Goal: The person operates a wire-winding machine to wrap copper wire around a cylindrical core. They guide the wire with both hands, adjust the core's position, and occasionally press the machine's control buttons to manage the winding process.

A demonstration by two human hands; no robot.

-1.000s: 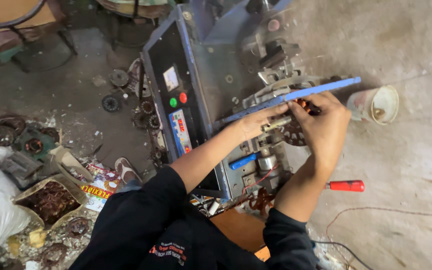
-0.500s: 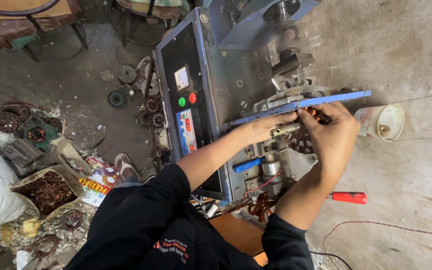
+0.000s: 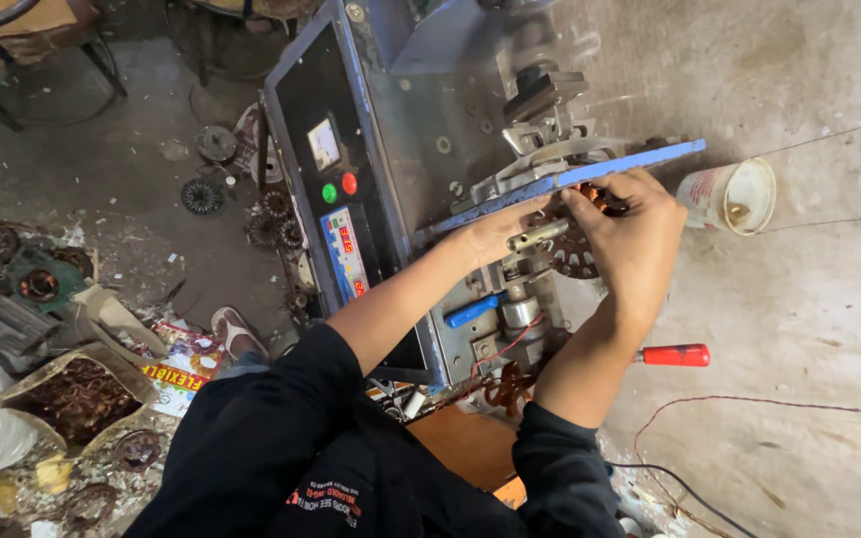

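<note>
A grey winding machine (image 3: 421,130) with a black control panel (image 3: 336,214) stands on the floor in front of me. Both hands meet at a dark round toothed stator (image 3: 572,257) mounted under the machine's blue bar (image 3: 630,164). My left hand (image 3: 505,227) grips the stator's left side beside a brass-coloured shaft (image 3: 538,235). My right hand (image 3: 630,244) covers the stator's right side, fingers curled over its top. Much of the stator is hidden by my hands.
A white cup (image 3: 734,196) stands right of the blue bar. A red-handled tool (image 3: 675,355) lies by my right forearm. Copper wire coils (image 3: 505,384) hang below the machine. Wound stators (image 3: 201,194) and a bag of copper scrap (image 3: 77,399) litter the left floor.
The view has shifted so the machine and hands sit further right and higher. Both hands stay at the stator under the blue bar, the right fingers now closed further over it.
</note>
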